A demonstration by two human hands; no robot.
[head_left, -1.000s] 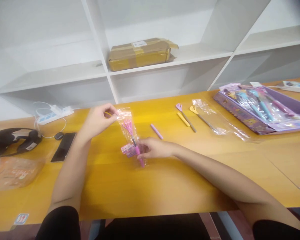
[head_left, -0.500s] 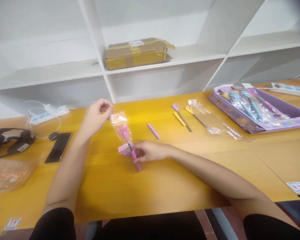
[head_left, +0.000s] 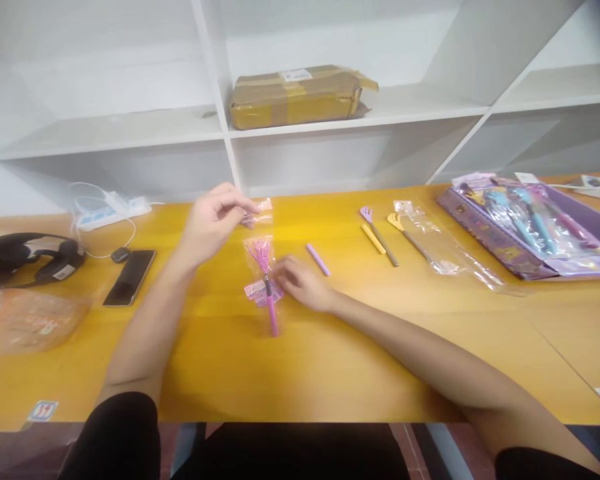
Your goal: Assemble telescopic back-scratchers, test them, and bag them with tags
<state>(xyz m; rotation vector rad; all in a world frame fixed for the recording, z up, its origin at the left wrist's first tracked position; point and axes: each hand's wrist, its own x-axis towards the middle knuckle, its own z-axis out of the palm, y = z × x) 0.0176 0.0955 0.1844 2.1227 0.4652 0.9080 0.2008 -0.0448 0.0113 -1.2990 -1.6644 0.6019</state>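
Observation:
A pink back scratcher [head_left: 271, 310] with a fanned claw head lies in a clear plastic bag [head_left: 251, 248], a small pink-and-white label card [head_left: 256, 291] beside its shaft. The bag's top flap [head_left: 264, 212] is pinched between the thumb and fingers of my left hand [head_left: 214, 223]. My right hand [head_left: 305, 283] rests at the bag's right edge, its fingers loosely bent and apart; whether they touch the plastic is hard to see. To the right lie a loose purple handle tube [head_left: 319, 259], a yellow tube [head_left: 373, 239], a purple-headed scratcher [head_left: 380, 237] and a yellow-headed scratcher [head_left: 413, 240].
An opened clear bag [head_left: 463, 263] lies at right, near a purple display box [head_left: 500, 237] of packaged scratchers. At left are a phone [head_left: 130, 278], a power strip [head_left: 113, 213], a black strapped object [head_left: 65, 257] and an orange-printed bag [head_left: 35, 320]. A taped carton [head_left: 300, 100] sits on the shelf.
My right hand has let go of the scratcher's handle and moved up to the bag's side. The scratcher now lies more upright in view. The whole view has shifted slightly.

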